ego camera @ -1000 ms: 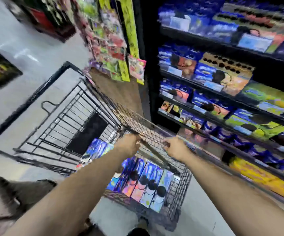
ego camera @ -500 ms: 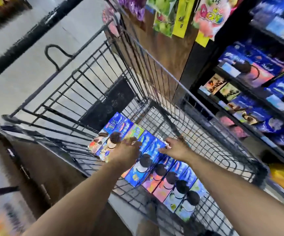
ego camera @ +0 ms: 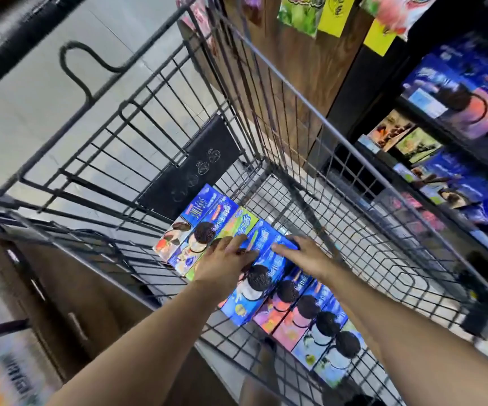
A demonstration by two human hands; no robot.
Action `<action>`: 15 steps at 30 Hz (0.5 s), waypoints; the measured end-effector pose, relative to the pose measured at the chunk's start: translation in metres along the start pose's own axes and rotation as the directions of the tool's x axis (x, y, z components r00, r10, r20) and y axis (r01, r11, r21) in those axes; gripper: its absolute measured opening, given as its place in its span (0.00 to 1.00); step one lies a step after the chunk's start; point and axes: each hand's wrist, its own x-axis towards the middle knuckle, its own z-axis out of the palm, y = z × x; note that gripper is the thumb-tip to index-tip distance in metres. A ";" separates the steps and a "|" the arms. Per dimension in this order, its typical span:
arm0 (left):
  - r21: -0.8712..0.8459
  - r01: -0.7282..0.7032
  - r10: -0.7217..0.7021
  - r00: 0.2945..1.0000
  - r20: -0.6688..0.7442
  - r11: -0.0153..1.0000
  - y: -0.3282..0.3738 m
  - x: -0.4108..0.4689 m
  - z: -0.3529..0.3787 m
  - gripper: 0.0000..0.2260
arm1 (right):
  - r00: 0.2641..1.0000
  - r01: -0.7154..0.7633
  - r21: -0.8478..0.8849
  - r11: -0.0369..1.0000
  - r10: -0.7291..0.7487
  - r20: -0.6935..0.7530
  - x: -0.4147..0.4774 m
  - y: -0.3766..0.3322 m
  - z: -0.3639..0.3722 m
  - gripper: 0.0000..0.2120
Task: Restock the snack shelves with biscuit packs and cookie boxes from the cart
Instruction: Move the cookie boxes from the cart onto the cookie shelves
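Observation:
A black wire cart [ego camera: 297, 93] fills the view. On its floor lies a row of cookie boxes [ego camera: 310, 317], blue, pink and green, each printed with dark sandwich cookies. One blue cookie box [ego camera: 256, 288] lies tilted on top of the row. My left hand [ego camera: 225, 263] holds its left edge, fingers spread across its face. At the box's far end my right hand [ego camera: 304, 256] has its fingers curled over the corner. More boxes [ego camera: 199, 227] lie side by side beyond my left hand.
Snack shelves [ego camera: 459, 95] packed with blue cookie boxes run along the right of the cart. Hanging sweet packets [ego camera: 298, 11] and a wooden panel stand behind the cart's far side. A brown cardboard box [ego camera: 70, 303] sits to the lower left, on grey floor.
My hands went from the cart's rim down into the basket. They have closed in on the blue box from both sides, and my head has leaned closer over the cart.

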 end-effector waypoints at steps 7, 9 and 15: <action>-0.099 0.009 -0.005 0.999 0.040 0.995 -0.004 0.007 -0.010 0.26 | 0.968 0.001 0.644 0.765 0.160 -0.192 -0.016 0.004 0.055 0.48; -0.168 0.017 -0.010 0.999 0.044 0.986 -0.004 0.009 -0.013 0.23 | 0.976 -0.032 0.711 0.703 0.176 -0.129 -0.022 0.012 0.079 0.56; -0.678 0.233 -0.219 0.970 0.108 0.697 0.021 0.016 -0.054 0.16 | 0.996 -0.055 0.759 0.648 0.094 -0.008 -0.061 0.006 0.037 0.40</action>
